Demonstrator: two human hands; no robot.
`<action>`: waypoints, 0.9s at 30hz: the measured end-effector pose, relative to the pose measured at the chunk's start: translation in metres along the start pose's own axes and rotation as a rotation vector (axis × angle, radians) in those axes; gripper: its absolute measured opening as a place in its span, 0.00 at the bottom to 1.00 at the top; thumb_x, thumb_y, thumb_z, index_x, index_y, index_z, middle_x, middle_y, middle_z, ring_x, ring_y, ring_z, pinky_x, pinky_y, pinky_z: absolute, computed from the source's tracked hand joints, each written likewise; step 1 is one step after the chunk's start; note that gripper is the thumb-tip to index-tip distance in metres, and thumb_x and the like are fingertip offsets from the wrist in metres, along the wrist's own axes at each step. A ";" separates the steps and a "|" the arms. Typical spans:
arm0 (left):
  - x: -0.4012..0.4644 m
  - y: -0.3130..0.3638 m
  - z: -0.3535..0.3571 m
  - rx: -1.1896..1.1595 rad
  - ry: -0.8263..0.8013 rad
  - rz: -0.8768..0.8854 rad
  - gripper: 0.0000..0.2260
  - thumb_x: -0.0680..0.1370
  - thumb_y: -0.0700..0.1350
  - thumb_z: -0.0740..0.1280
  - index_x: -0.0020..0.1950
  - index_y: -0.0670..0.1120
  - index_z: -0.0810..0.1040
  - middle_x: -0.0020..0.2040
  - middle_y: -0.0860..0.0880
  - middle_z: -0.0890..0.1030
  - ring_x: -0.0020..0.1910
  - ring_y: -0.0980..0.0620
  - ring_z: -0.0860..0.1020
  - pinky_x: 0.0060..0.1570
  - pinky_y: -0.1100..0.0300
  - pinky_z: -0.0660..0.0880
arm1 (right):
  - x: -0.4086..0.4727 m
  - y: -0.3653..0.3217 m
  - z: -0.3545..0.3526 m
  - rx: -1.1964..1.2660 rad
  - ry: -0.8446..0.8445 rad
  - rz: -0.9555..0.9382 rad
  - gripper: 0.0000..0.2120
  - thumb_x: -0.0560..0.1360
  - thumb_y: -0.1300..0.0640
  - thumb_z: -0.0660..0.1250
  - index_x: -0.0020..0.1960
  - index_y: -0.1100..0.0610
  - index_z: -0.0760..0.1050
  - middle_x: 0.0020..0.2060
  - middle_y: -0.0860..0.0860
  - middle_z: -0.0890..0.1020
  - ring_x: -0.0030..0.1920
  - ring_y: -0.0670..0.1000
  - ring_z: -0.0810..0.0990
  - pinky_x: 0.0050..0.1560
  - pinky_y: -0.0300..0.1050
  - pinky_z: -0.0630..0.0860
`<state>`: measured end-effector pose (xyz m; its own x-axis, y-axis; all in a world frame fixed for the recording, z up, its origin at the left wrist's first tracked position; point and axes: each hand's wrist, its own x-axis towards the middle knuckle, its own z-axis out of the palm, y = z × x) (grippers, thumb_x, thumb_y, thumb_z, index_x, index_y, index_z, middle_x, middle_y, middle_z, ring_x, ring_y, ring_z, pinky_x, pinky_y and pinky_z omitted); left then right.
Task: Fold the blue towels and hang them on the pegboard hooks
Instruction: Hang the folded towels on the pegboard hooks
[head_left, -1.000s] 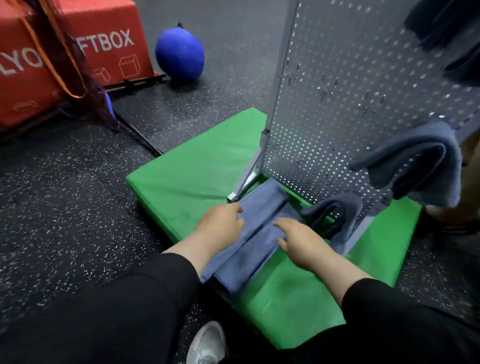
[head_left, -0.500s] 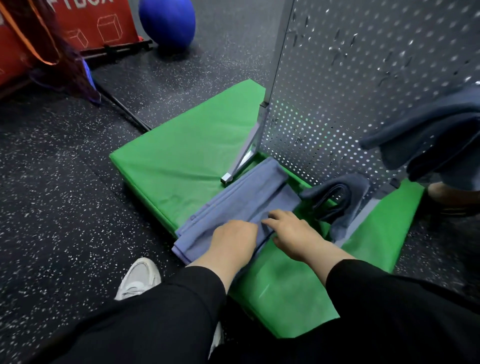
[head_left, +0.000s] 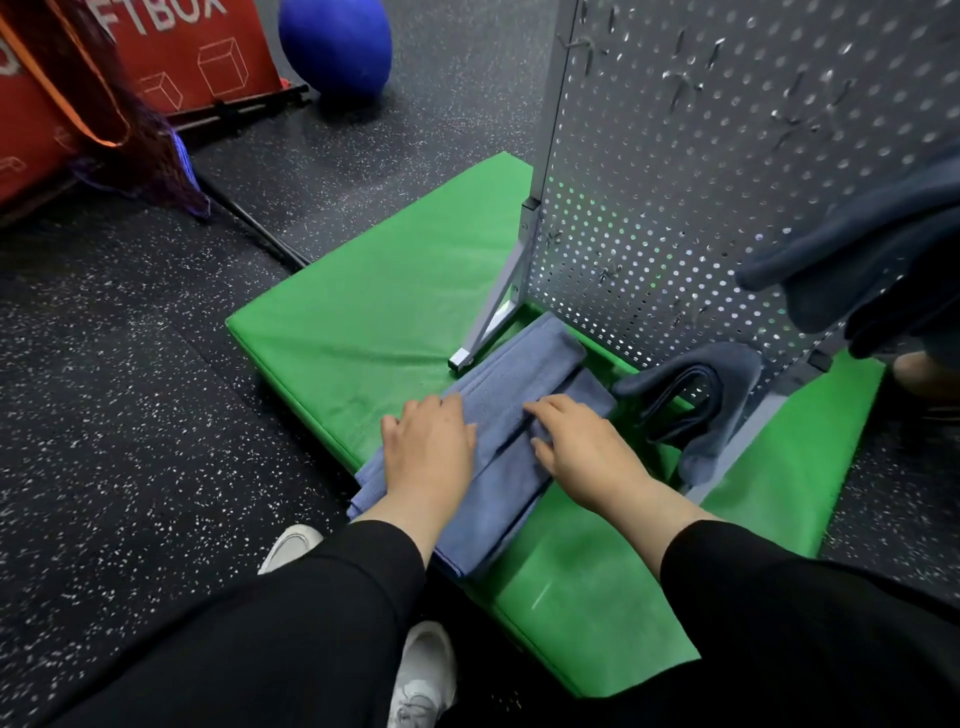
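Observation:
A light blue towel (head_left: 511, 410), folded into a long strip, lies on the green mat (head_left: 374, 312) in front of the grey pegboard (head_left: 701, 182). My left hand (head_left: 428, 452) rests flat on the strip's left side. My right hand (head_left: 582, 447) presses on its right side, fingers spread over the fold. A dark blue folded towel (head_left: 696, 400) hangs low on the pegboard just right of my hands. Another dark blue towel (head_left: 872, 265) hangs higher at the right edge.
The pegboard's metal foot (head_left: 462, 358) stands on the mat beside the towel's far end. A blue ball (head_left: 335, 47) and a red box (head_left: 192, 52) sit on the speckled black floor at the back left. My white shoes (head_left: 423, 675) are below.
Both hands slid along the strip, first toward me and then back toward the pegboard, smoothing it. The view tilted down and closer. The towel stays flat on the mat.

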<state>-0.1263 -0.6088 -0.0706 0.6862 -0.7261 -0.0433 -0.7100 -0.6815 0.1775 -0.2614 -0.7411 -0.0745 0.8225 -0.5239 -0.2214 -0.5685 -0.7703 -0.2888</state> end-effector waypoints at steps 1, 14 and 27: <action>0.001 -0.002 0.001 -0.015 -0.018 -0.011 0.12 0.82 0.54 0.62 0.59 0.49 0.76 0.57 0.48 0.77 0.60 0.43 0.73 0.57 0.49 0.66 | 0.001 -0.001 0.001 0.004 -0.004 -0.006 0.25 0.80 0.52 0.62 0.76 0.51 0.66 0.71 0.52 0.72 0.65 0.59 0.74 0.61 0.57 0.74; 0.029 0.009 -0.053 -0.986 -0.250 -0.159 0.07 0.74 0.37 0.69 0.42 0.49 0.75 0.33 0.49 0.74 0.29 0.51 0.66 0.25 0.65 0.61 | 0.000 -0.014 -0.021 -0.044 0.186 0.084 0.44 0.70 0.51 0.74 0.79 0.47 0.55 0.78 0.53 0.58 0.78 0.58 0.57 0.71 0.59 0.62; 0.013 0.018 -0.181 -1.156 -0.220 -0.016 0.13 0.68 0.49 0.67 0.52 0.53 0.80 0.48 0.51 0.84 0.44 0.50 0.78 0.45 0.59 0.72 | -0.036 -0.052 -0.170 0.231 0.376 0.005 0.14 0.71 0.58 0.66 0.55 0.48 0.77 0.51 0.47 0.81 0.52 0.55 0.79 0.51 0.52 0.76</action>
<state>-0.1018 -0.6144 0.1104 0.5715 -0.7953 -0.2021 -0.0582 -0.2850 0.9567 -0.2582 -0.7440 0.1064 0.7455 -0.6559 0.1186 -0.5263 -0.6885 -0.4990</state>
